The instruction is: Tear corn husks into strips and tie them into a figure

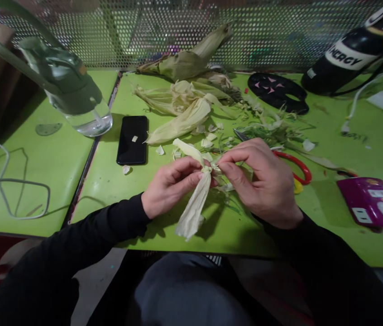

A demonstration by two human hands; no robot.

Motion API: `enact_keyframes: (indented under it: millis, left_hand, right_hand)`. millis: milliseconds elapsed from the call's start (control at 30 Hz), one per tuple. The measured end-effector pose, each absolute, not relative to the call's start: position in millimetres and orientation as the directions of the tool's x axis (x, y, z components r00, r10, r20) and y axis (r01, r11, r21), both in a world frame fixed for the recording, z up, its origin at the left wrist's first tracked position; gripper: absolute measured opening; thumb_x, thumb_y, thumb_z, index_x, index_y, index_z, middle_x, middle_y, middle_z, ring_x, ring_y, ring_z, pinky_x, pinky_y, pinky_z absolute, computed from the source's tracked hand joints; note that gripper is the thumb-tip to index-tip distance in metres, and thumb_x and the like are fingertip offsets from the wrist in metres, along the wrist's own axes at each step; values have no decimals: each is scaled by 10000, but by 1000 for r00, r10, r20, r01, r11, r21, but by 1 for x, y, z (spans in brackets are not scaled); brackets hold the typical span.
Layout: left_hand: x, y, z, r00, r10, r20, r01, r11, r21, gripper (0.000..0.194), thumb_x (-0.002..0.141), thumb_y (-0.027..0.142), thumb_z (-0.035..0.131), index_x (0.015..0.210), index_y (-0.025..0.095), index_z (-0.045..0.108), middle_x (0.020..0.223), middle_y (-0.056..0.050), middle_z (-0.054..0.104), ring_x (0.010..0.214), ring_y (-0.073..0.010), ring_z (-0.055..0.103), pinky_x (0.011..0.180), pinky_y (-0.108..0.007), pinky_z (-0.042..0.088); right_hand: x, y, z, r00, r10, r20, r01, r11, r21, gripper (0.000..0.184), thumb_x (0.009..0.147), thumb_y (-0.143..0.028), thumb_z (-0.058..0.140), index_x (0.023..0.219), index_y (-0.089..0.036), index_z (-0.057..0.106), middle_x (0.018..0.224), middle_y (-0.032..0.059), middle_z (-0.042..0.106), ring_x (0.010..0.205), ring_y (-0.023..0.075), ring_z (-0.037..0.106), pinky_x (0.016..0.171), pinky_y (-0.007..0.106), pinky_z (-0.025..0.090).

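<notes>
Over the front of the green table (106,190), my left hand (174,183) pinches a pale corn husk piece (194,203) at its gathered, knotted middle. One end of the husk hangs down flared, and another curls up to the left. My right hand (262,181) has thumb and forefinger closed on a thin strand at the right of that knot. Just beyond both hands lie small husk scraps (208,141). Red-handled scissors (305,168) lie partly hidden behind my right hand, blades among green shreds (262,131).
Larger dried husks (181,113) lie farther back, before a perforated metal screen (256,36). A black phone (132,140) and a clear-bottomed bottle (89,117) are at left. At right are a black palette-shaped piece (280,93), a black bottle (341,61) and a purple power strip (375,201).
</notes>
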State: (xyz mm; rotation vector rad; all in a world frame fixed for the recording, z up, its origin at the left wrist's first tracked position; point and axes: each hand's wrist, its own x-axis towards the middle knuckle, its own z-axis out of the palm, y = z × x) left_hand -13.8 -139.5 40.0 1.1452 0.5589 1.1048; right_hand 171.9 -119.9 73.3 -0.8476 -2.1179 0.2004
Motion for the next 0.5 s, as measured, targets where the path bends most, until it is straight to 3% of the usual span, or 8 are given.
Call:
enact_keyframes:
  millis: [133,300,400,500]
  left_hand:
    - [-15,-140,42,422,898,123,-371,47,928,307,878,443,684,865,173,538,780,-33,728,780,-171,739,769,-296,584]
    - [-18,-142,48,446,895,10,-314,145,938,242,936,397,602,933,161,549,892,-74,752,829,-174,733,799,-318,581]
    - [-17,-142,48,451,893,3,-319,158,934,250,916,382,640,986,160,548,890,-65,745,799,-152,722,786,-301,583]
    - [-15,-141,46,449,894,18,-334,149,931,278,909,395,653,1011,167,531,850,-46,730,770,-129,709,734,-256,580]
  right_hand:
    - [172,-117,71,-432,624,651,507,765,-398,84,907,-179,613,846,-236,619,787,24,681,753,204,594,713,365,464]
    - [170,-117,70,-424,646,635,525,747,-409,70,922,-190,596,865,-227,611,797,28,690,739,193,613,687,345,482]
    - [169,-120,71,-437,667,603,540,731,-417,69,932,-196,583,892,-236,621,821,27,699,750,187,649,687,326,504]
    - [169,-123,68,-438,723,535,529,688,-497,73,949,-205,556,967,-234,621,890,32,712,794,179,678,706,306,531]
